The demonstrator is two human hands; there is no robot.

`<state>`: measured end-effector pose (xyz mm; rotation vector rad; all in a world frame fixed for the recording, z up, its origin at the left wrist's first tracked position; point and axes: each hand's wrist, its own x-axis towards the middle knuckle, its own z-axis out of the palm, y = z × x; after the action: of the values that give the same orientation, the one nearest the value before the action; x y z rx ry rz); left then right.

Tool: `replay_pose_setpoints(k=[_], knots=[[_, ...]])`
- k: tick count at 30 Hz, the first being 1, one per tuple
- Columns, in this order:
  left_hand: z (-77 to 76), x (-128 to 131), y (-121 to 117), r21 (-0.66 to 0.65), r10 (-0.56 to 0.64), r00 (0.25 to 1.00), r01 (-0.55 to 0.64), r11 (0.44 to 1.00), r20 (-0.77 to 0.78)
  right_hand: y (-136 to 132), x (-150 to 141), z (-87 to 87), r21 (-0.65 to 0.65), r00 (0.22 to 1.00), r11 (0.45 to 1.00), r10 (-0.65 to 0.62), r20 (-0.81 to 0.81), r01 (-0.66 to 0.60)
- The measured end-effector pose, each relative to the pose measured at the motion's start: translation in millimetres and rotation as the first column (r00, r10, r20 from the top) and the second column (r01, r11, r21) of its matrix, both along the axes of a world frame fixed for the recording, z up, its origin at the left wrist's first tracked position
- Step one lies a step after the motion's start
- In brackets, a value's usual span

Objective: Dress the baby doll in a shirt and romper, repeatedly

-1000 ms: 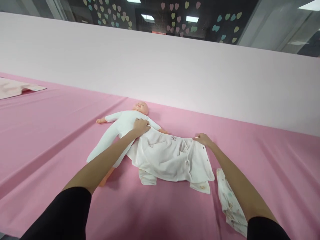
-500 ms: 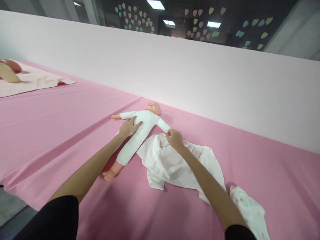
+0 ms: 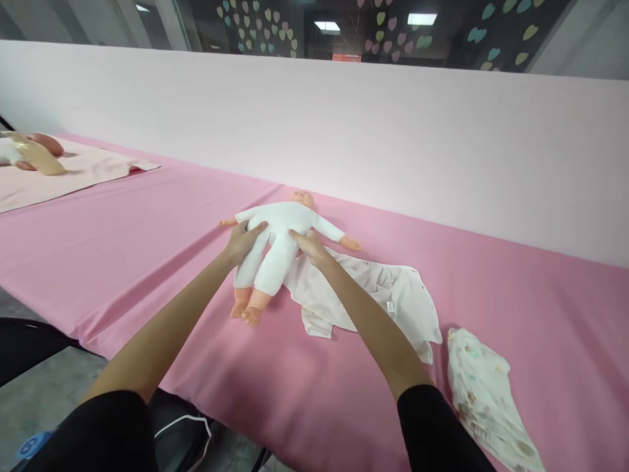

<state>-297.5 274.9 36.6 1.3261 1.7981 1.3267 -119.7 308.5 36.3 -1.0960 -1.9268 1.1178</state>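
A baby doll [image 3: 281,219] with a white cloth body lies face up, its head toward the white wall and its bare feet toward me. My left hand [image 3: 242,242] grips its side at the hip, thumb on top. On the opposite side my right hand [image 3: 309,245] clasps the doll's waist, thumb also over the front. The fingers beneath the doll are hidden. A white baby garment [image 3: 388,288] is spread to the right, partly under my right forearm and close against the doll.
A patterned cloth bundle [image 3: 484,393] lies at the right on the pink table cover [image 3: 162,223]. At the far left, a pale towel [image 3: 98,164] bears another doll, partly cut off, and a person's hand [image 3: 42,157]. A low white wall [image 3: 314,124] runs behind.
My right hand has left the doll's arm and moved to its waist. My left hand has shifted to its side. The doll's legs have come closer together, and the view has shifted.
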Motion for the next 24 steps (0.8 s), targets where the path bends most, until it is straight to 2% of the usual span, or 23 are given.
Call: replay_pose_setpoints(k=[3,6,11,15,19,22,24], knots=[[19.0,26.2,-20.9,0.096,-0.023,0.995,0.014,0.995,0.096,-12.0,24.1,7.0,-0.168,0.974,0.983,-0.109,-0.200,0.075],[21.2,60.3,-43.9,0.138,-0.117,0.984,0.098,0.986,0.135,-35.3,65.7,9.2,-0.285,0.929,0.953,-0.195,-0.315,0.103],[-7.3,129.3,-74.9,0.190,-0.248,0.947,0.210,0.959,0.202,-85.4,149.2,8.0,-0.216,0.954,0.953,-0.250,-0.164,0.213],[-29.7,176.5,-92.9,0.186,-0.316,0.921,0.277,0.943,0.228,-110.8,200.5,3.1,-0.217,0.971,0.960,-0.208,-0.120,0.178],[-41.7,204.1,-99.4,0.201,-0.344,0.908,0.301,0.932,0.239,-116.0,228.3,-6.0,-0.259,0.972,0.956,-0.183,-0.146,0.141],[-47.1,214.8,-99.1,0.228,-0.351,0.912,0.303,0.925,0.213,-112.5,238.0,-16.6,-0.274,0.975,0.955,-0.161,-0.153,0.114],[-50.0,218.7,-98.6,0.245,-0.349,0.918,0.301,0.922,0.188,-110.4,241.8,-25.2,-0.249,0.978,0.958,-0.176,-0.117,0.142]])
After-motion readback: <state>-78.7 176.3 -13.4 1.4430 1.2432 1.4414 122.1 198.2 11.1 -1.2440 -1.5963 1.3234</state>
